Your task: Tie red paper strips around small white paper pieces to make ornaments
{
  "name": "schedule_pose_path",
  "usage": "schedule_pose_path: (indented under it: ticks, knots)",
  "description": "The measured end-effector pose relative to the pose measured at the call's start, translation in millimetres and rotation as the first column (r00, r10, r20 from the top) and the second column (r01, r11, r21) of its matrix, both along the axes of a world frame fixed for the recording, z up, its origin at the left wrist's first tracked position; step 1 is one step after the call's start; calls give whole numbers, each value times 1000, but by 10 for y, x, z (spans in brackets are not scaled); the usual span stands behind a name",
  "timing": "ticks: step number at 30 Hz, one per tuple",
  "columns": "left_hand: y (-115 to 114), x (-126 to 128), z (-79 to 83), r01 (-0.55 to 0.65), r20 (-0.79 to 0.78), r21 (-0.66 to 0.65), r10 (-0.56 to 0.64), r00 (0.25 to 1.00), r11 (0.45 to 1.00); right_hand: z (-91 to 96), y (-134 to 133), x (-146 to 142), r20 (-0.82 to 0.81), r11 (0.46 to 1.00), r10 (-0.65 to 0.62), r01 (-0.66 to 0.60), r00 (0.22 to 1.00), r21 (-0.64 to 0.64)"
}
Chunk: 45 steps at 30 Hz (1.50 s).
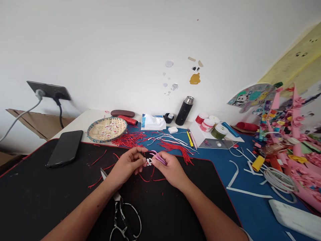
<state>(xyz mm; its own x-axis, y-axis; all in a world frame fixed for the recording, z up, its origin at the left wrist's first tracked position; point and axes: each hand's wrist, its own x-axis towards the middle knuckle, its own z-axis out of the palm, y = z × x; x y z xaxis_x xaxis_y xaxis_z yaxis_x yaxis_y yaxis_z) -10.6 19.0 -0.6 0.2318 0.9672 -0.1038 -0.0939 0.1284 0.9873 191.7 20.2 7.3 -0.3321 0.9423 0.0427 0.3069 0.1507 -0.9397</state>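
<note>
My left hand point(134, 161) is closed, pinching a small white-and-red knotted cord point(148, 162) between thumb and fingers. Facing it, my right hand point(168, 167) grips a pair of purple tweezers point(160, 158), whose curved tip arches over the white loops. The thumb of the right hand is right beside the knot, and I cannot tell if it touches it. Red cord point(146, 180) hangs below on the black mat point(175, 207). Under my left forearm lies a pair of scissors point(122, 214), its blades partly hidden.
At the back are a woven basket point(106, 129), red cords point(130, 139), white cords point(170, 137), tissues point(154, 122) and a black thermos point(184, 112). A phone point(65, 147) lies left. Paint jars point(208, 124), coiled cord point(279, 179) and pink paper crafts point(298, 134) are on the right.
</note>
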Motion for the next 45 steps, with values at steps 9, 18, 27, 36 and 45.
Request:
schedule_pose_path:
  ticks: [9,18,27,36,45]
  knots:
    - [-9,-1,-5,9,35,-28,-8,999,1000,8,-37,-15,38,1000,28,-28,999,-5]
    - [-30,-11,56,-100,8,-3,100,995,995,60,-13,-9,-16,999,-49,49,999,-21]
    - [-36,25,77,78,-87,-40,-81,993,996,22,-22,-8,-115,985,-79,59,990,-165]
    - [-29,23,49,62,-57,-71,-67,996,996,22,-27,-19,-151,977,-81,48,985,-209]
    - [-42,28,109,20,-57,-51,-23,998,999,-11,-32,-25,-209,963,-73,15,975,-269]
